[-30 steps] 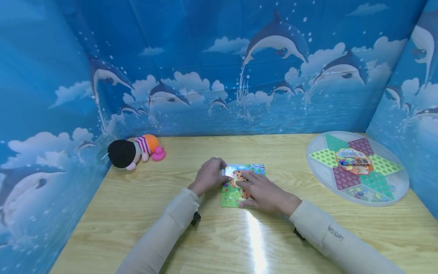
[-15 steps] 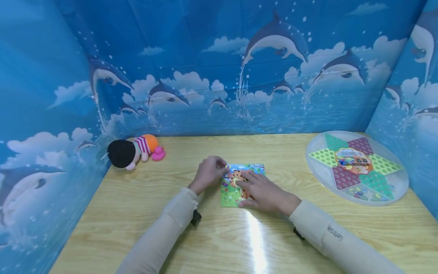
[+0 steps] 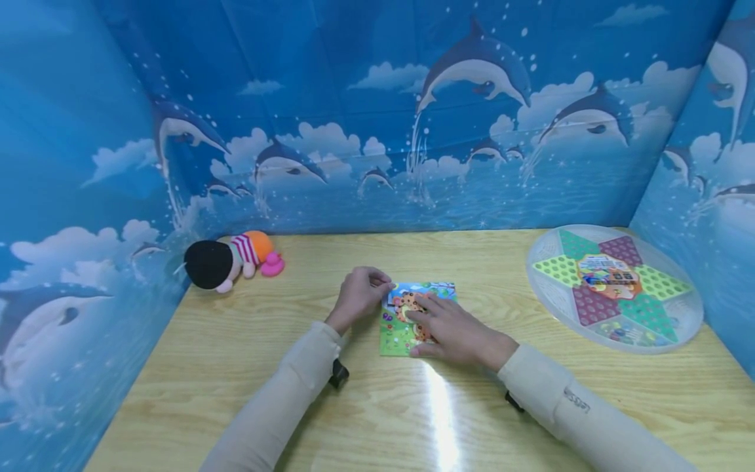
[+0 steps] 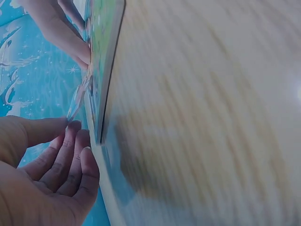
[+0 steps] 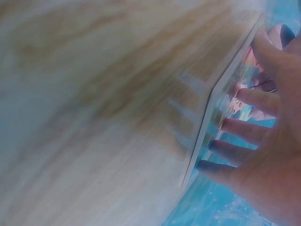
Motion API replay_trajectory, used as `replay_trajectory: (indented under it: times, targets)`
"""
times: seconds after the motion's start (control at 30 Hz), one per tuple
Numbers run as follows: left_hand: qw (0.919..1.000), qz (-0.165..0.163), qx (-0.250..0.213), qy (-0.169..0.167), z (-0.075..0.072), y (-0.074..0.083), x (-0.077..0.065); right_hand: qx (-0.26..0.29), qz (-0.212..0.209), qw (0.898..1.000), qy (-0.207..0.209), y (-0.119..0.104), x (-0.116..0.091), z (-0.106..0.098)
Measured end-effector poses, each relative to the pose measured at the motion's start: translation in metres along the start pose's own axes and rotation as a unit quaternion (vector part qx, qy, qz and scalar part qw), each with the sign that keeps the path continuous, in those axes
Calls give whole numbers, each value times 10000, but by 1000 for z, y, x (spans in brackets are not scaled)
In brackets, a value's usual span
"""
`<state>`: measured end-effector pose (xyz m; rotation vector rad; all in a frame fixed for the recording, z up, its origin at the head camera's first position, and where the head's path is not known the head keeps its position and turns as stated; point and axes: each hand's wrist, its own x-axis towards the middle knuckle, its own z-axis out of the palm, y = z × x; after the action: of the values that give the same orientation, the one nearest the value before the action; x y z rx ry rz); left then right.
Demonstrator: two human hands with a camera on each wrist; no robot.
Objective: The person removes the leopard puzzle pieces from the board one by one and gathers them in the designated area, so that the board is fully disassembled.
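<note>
A small square picture board (image 3: 396, 342) lies flat on the table, with a spotted cartoon animal on green grass under blue sky. My left hand (image 3: 361, 296) is at its far left corner. In the left wrist view, the thumb and forefinger pinch the end of a thin, shiny, film-like strip (image 4: 78, 100) that slants up from the board's face. Whether it is clear film or a thin picture piece, I cannot tell. My right hand (image 3: 455, 332) rests on the board's right half with fingers spread, covering part of the animal; the right wrist view shows its fingertips touching the surface.
A round Chinese checkers board (image 3: 613, 288) in a clear case lies at the right. At the back left are a doll (image 3: 227, 260) with a black head and striped top, and a pink rubber duck (image 3: 272, 265). Dolphin-print curtains (image 3: 354, 118) enclose the wood-grain table (image 3: 236, 393).
My left thumb has drawn back from over the picture to the board's far left corner, and the fingertips have come together in a pinch. The right hand stays in place on the board.
</note>
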<state>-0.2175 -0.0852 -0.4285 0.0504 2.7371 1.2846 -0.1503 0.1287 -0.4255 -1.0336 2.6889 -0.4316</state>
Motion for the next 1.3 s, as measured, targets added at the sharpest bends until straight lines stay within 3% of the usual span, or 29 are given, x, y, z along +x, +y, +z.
replay_trajectory:
  times: [0.3, 0.6, 0.93, 1.3]
  targets:
    - [9986, -205, -482, -59, -2, -2, 1, -1, 19, 10000, -12, 0, 0, 0]
    - [9954, -512, -814, -50, -15, -7, 0, -22, -42, 10000, 67, 1, 0, 1]
    - [9941, -555, -925, 84, -43, -29, -3, -42, -104, 9999, 83, 1, 0, 2]
    - [9948, -722, -695, 199, -79, -57, -9, -29, -218, 9997, 126, 2, 0, 1]
